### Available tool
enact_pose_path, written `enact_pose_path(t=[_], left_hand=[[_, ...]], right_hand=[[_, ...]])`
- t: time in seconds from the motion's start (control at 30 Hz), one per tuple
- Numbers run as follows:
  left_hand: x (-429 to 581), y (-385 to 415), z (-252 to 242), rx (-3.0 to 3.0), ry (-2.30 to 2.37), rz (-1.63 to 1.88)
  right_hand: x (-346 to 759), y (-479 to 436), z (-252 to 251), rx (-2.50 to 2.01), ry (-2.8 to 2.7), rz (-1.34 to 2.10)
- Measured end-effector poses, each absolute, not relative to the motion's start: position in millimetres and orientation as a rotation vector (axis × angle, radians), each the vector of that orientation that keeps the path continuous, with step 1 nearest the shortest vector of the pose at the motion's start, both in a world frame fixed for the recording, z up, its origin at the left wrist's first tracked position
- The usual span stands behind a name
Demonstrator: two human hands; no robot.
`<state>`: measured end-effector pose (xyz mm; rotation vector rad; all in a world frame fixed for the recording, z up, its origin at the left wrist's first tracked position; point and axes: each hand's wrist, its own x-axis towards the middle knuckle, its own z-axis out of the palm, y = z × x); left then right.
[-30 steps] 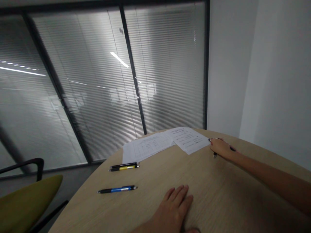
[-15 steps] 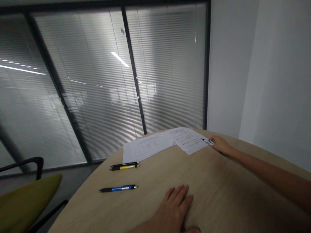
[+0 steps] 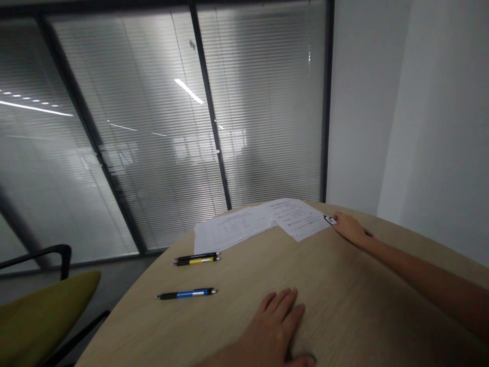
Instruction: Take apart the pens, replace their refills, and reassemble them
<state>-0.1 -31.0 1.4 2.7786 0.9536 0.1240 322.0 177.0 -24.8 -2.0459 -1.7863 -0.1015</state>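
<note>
Some printed sheets (image 3: 301,219), lettering illegible, left hand (image 3: 269,323) laid flat, right hand (image 3: 348,227) pinching black-and-white object (image 3: 329,220)

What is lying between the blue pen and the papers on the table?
In the head view, a yellow pen and a black pen lie between the blue pen and the papers.

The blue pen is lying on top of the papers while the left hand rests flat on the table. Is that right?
Not quite: the head view shows the blue pen lying directly on the table, apart from the papers. The left hand does rest flat on the table.
</note>
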Motion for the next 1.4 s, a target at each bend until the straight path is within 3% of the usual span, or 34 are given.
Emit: enact_pose_path(t=[0.4, 0.97, 1.4], left_hand=[[-0.5, -30.5, -0.5, 2.762, 0.955, 0.117], [0.5, -30.9, 1.4, 2.765, 0.946, 0.106], [1.6, -29.3, 0.3, 2.774, 0.968, 0.09]], right_hand=[[308.8, 169.3, -28.5, -2.1, -1.983, -0.262], [304.6, 160.6, -20.1, -2.282, -1.86, -0.198], [297.4, 137.9, -8.0, -2.125, -1.926, -0.336]])
